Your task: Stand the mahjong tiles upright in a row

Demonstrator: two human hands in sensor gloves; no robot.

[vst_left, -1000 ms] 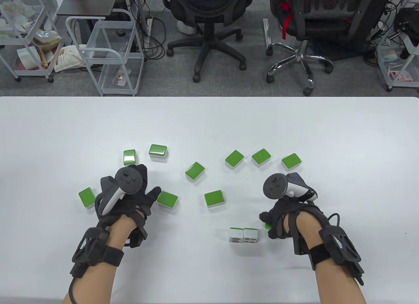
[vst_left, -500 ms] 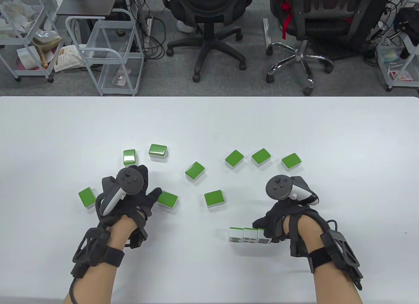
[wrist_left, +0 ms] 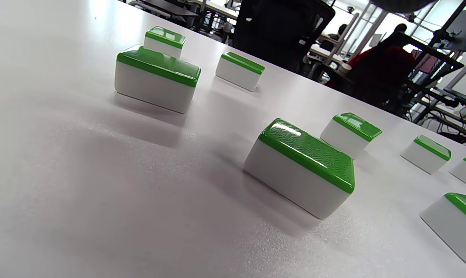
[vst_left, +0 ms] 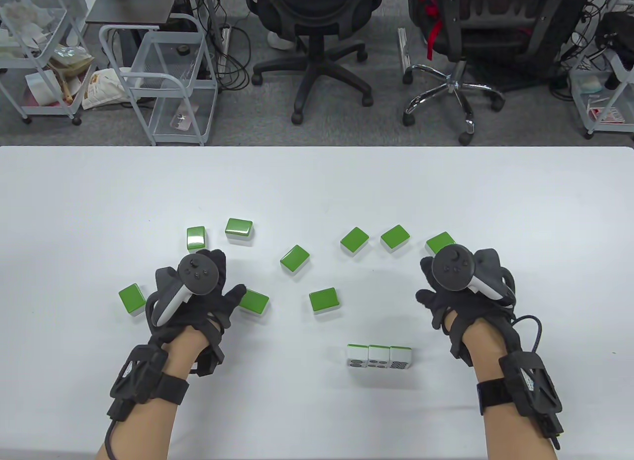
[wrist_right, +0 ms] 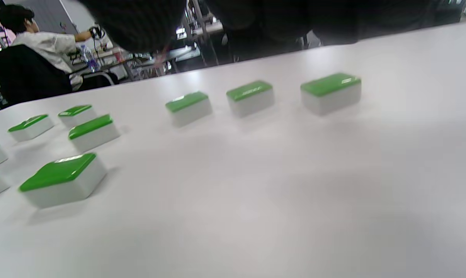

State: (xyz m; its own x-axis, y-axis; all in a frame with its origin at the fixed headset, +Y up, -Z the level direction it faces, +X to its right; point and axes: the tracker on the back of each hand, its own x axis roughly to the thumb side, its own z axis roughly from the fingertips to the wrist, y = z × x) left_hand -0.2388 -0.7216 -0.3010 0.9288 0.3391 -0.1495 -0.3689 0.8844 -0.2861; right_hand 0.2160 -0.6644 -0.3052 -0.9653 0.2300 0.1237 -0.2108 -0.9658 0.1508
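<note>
Right hand (vst_left: 460, 291) palm-down, grip released, beside flat tile (vst_left: 438, 242); left hand (vst_left: 198, 296) splayed, empty.

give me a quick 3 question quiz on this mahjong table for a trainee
1. True or false: three tiles stand upright, side by side, in the row near the table's front edge.
2. Multiple choice: which tile is the right hand nearest? A) the face-down tile at the far right of the back arc B) the face-down tile in the middle C) the row's leftmost tile.
3. Fill in: the left hand lies on the table, its thumb beside a face-down ____-backed tile.

Key
1. True.
2. A; the hand partly covers that tile and is off the row.
3. Green.
</note>
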